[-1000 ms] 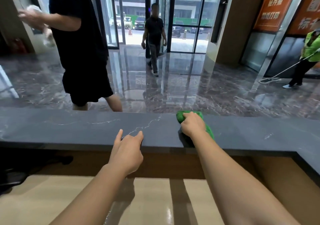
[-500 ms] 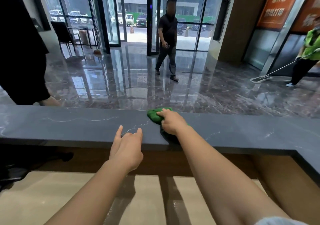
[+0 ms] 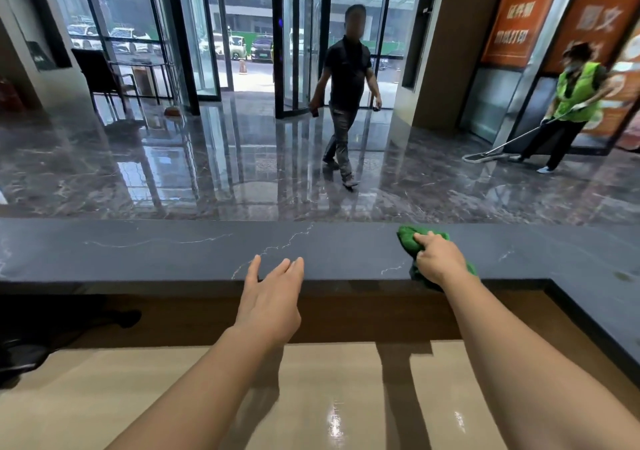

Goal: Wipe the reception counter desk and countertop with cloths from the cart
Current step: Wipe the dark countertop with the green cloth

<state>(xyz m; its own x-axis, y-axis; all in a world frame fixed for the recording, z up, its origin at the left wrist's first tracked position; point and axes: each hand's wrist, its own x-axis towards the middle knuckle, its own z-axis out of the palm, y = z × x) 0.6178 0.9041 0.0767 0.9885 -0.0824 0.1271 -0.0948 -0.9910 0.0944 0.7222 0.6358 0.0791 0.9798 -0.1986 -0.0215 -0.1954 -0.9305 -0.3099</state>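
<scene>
Head view: right hand (image 3: 440, 259) sits on the bunched green cloth (image 3: 408, 239), fingers curled over it, pressing it to the dark stone countertop (image 3: 156, 252) right of centre, nearer the far edge. Left hand (image 3: 270, 297) is spread with straight fingers and holds nothing; it is over the countertop's near edge, well left of the cloth, and whether it touches the stone cannot be told. Judgement: the countertop's long axis runs left to right, so the right hand's next stroke should follow it, with the longer stretch leftward and the corner close on the right.
</scene>
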